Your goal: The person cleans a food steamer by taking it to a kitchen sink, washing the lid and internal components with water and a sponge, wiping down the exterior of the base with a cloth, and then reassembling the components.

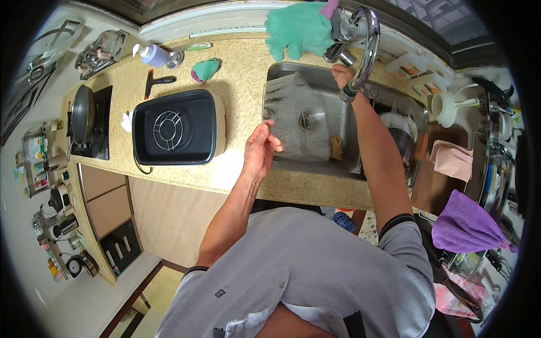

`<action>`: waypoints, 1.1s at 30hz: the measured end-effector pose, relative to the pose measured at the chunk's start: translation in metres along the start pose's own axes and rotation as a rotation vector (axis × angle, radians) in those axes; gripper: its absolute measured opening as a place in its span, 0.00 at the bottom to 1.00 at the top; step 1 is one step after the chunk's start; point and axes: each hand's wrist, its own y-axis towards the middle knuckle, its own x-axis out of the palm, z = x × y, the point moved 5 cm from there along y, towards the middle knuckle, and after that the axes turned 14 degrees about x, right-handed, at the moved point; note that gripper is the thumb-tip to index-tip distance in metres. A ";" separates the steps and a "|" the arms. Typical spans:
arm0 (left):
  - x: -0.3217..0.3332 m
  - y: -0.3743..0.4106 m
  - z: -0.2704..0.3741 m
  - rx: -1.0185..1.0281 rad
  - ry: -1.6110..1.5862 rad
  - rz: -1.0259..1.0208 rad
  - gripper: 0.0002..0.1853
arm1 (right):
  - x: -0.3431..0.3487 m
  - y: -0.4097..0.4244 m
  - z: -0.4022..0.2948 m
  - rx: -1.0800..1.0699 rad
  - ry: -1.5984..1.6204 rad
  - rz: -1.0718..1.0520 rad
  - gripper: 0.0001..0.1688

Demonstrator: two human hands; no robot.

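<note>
A wet, clear cover [291,114] lies tilted in the left part of the stainless-steel sink [346,158]. My left hand [263,148] holds its left edge between thumb and fingers. Beyond the chrome faucet spout [372,46], my right hand [343,75] is at the sink's back rim, near the faucet base; its fingers are partly hidden, and whether they grip anything cannot be told. A brown scrubbing pad [336,147] rests in the sink against the cover's right side. Dishes [395,122] stand in the sink's right part, below my right forearm.
On the counter left of the sink sits a black rectangular pan [173,158] with a round wire rack [169,131] inside. Behind it are a squeegee [158,81], a green cloth [206,70] and a pump bottle [153,55]. A green cloth glove [298,29] hangs beside the faucet.
</note>
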 end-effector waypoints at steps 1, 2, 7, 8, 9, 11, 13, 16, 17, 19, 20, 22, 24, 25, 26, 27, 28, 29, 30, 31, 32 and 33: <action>0.004 0.001 0.000 0.007 0.007 -0.018 0.16 | -0.006 -0.005 -0.006 0.028 -0.015 0.036 0.15; 0.008 0.002 -0.002 0.008 0.026 -0.032 0.16 | -0.012 0.003 0.002 -0.005 -0.120 0.090 0.20; 0.002 -0.012 -0.008 0.032 0.152 -0.088 0.17 | 0.069 -0.117 -0.047 0.744 0.353 -0.233 0.37; 0.013 -0.015 -0.015 0.006 0.153 -0.145 0.17 | 0.070 -0.129 -0.054 0.707 0.520 -0.236 0.35; 0.020 -0.016 -0.022 -0.015 0.174 -0.208 0.17 | 0.069 -0.136 -0.060 0.662 0.686 -0.248 0.33; 0.027 -0.018 -0.039 -0.052 0.216 -0.327 0.17 | 0.064 -0.138 -0.057 0.613 0.947 -0.280 0.27; 0.030 -0.014 -0.043 -0.093 0.312 -0.307 0.14 | 0.061 -0.134 -0.040 0.603 1.151 -0.313 0.20; 0.029 0.009 -0.029 -0.097 0.340 -0.116 0.13 | 0.070 -0.185 -0.069 0.527 0.788 -0.255 0.22; 0.046 0.016 -0.016 -0.032 0.387 -0.013 0.13 | 0.070 -0.202 -0.079 0.501 0.707 -0.206 0.28; 0.061 0.037 -0.008 0.033 0.545 0.055 0.18 | 0.072 -0.210 -0.080 0.526 0.807 -0.262 0.22; 0.068 0.037 -0.008 0.040 0.596 0.057 0.19 | 0.070 -0.201 -0.069 0.534 0.897 -0.340 0.20; 0.085 0.035 -0.010 0.052 0.704 0.069 0.22 | 0.066 -0.182 -0.058 0.566 0.952 -0.420 0.20; 0.093 0.020 -0.011 0.053 0.655 0.065 0.21 | 0.057 -0.174 -0.054 0.554 1.233 -0.228 0.23; 0.093 0.013 -0.010 0.053 0.643 0.061 0.21 | 0.053 -0.173 -0.054 0.545 1.373 -0.126 0.26; 0.088 0.011 -0.009 0.064 0.630 0.070 0.22 | 0.053 -0.165 -0.040 0.473 1.288 -0.211 0.25; 0.072 0.012 -0.006 0.078 0.618 0.097 0.22 | 0.068 -0.169 -0.044 0.478 1.287 -0.273 0.25; 0.062 0.012 -0.002 0.087 0.599 0.124 0.22 | 0.082 -0.179 -0.049 0.484 1.278 -0.329 0.26; 0.053 0.014 0.003 0.106 0.590 0.127 0.23 | 0.095 -0.187 -0.056 0.491 1.269 -0.386 0.26; 0.047 0.015 0.009 0.123 0.578 0.128 0.24 | 0.100 -0.188 -0.059 0.511 1.269 -0.404 0.24; 0.056 0.014 0.015 0.137 0.571 0.101 0.24 | 0.091 -0.172 -0.045 0.521 1.320 -0.318 0.25; 0.061 0.006 0.018 0.119 0.599 0.099 0.25 | 0.082 -0.152 -0.032 0.531 1.370 -0.231 0.27; 0.062 0.001 0.019 0.106 0.605 0.091 0.25 | 0.075 -0.132 -0.022 0.538 1.424 -0.155 0.28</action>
